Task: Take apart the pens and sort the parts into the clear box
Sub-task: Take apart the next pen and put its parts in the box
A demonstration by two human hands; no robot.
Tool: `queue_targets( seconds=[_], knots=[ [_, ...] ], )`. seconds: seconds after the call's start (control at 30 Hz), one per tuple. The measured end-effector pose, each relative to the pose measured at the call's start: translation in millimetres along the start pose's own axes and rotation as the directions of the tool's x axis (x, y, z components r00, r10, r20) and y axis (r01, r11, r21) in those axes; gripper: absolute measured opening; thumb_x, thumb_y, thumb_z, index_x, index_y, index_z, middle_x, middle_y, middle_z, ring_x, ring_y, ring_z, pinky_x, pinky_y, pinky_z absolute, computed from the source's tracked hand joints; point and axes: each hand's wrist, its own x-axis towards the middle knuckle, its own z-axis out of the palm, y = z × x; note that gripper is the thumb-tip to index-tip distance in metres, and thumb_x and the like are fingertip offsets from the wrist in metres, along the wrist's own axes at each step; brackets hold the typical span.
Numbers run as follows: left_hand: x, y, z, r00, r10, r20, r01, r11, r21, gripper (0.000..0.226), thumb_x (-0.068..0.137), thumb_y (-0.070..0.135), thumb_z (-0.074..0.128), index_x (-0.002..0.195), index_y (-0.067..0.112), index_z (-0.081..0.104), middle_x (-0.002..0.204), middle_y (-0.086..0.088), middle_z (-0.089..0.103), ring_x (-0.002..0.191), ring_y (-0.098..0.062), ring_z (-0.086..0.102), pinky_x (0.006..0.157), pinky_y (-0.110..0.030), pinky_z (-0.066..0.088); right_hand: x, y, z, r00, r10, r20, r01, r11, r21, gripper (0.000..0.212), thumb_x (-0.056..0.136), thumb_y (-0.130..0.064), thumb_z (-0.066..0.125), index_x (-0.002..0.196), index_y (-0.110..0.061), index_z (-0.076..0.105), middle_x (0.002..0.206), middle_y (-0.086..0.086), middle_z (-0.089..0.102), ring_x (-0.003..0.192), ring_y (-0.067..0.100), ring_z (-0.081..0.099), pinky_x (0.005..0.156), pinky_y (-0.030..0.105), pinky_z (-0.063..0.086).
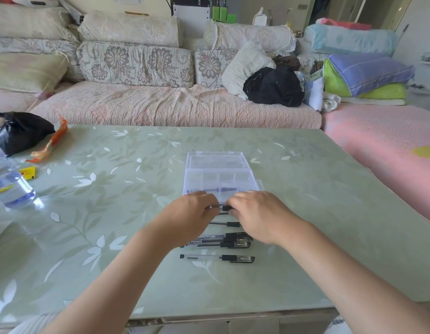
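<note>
A clear plastic box (218, 174) with its lid up stands in the middle of the green table; a dark pen part lies in its near compartment. Just in front of the box, my left hand (192, 215) and my right hand (255, 213) both grip one black pen (225, 208), fingers curled round its two ends. Below the hands another pen (229, 224) lies on the table, then a bunch of several pens (223, 241), and one single pen (218, 258) nearest to me. All the pens lie crosswise, caps to the right.
A water bottle (11, 186) lies at the table's left edge, with a black bag (21, 131), an orange wrapper (50, 145) and a small yellow item (28, 171) behind it. A sofa with cushions (160, 102) runs along the far side.
</note>
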Motion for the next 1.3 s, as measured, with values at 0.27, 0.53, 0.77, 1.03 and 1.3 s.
queue_targets(
  seconds=[0.27, 0.53, 0.77, 1.03, 1.3],
  knots=[
    [-1, 5, 3, 0.996, 0.058, -0.066, -0.048, 0.988, 0.146, 0.016, 0.097, 0.042, 0.050, 0.101, 0.032, 0.063, 0.091, 0.010, 0.064, 0.077, -0.011, 0.054, 0.057, -0.016, 0.034, -2, -4, 5, 0.999, 0.020, 0.027, -0.023, 0.993, 0.118, 0.013, 0.098, -0.021, 0.042, 0.085, -0.021, 0.044, 0.080, -0.001, 0.057, 0.075, 0.026, 0.051, 0.061, 0.033, 0.033],
    [-2, 2, 2, 0.995, 0.074, -0.073, -0.059, 0.981, 0.187, 0.017, 0.097, 0.043, 0.051, 0.102, 0.033, 0.065, 0.092, 0.013, 0.067, 0.074, -0.007, 0.052, 0.056, -0.012, 0.030, -6, -3, -2, 0.994, 0.048, 0.095, -0.065, 0.981, 0.183, 0.021, 0.099, -0.042, 0.044, 0.099, -0.022, 0.049, 0.088, -0.003, 0.061, 0.081, 0.025, 0.052, 0.064, 0.034, 0.036],
    [2, -5, -1, 0.998, -0.033, -0.054, 0.045, 0.973, 0.226, 0.015, 0.095, 0.046, 0.051, 0.100, 0.036, 0.061, 0.090, 0.013, 0.065, 0.070, -0.009, 0.050, 0.054, -0.015, 0.030, -16, 23, -4, 0.958, 0.207, 0.198, -0.262, 0.915, 0.308, 0.024, 0.096, -0.018, 0.034, 0.114, -0.027, 0.046, 0.106, -0.010, 0.053, 0.099, 0.015, 0.051, 0.085, 0.032, 0.044],
    [4, -3, 3, 0.996, -0.087, 0.007, 0.084, 0.972, 0.219, 0.012, 0.096, 0.040, 0.050, 0.103, 0.037, 0.059, 0.095, 0.014, 0.066, 0.073, -0.010, 0.054, 0.058, -0.019, 0.036, -24, 58, 12, 0.936, 0.274, 0.219, -0.320, 0.924, 0.210, 0.042, 0.093, -0.005, 0.048, 0.119, -0.034, 0.063, 0.100, -0.010, 0.046, 0.089, 0.012, 0.051, 0.079, 0.023, 0.042],
    [5, -3, 9, 0.992, -0.109, 0.059, 0.102, 0.988, 0.118, 0.011, 0.094, 0.039, 0.057, 0.101, 0.036, 0.064, 0.099, 0.016, 0.064, 0.083, -0.006, 0.057, 0.068, -0.023, 0.045, -19, 59, 12, 0.926, 0.276, 0.258, -0.331, 0.922, 0.201, 0.041, 0.083, -0.021, 0.068, 0.119, -0.039, 0.060, 0.102, -0.019, 0.060, 0.092, 0.008, 0.052, 0.070, 0.021, 0.039]
  ],
)
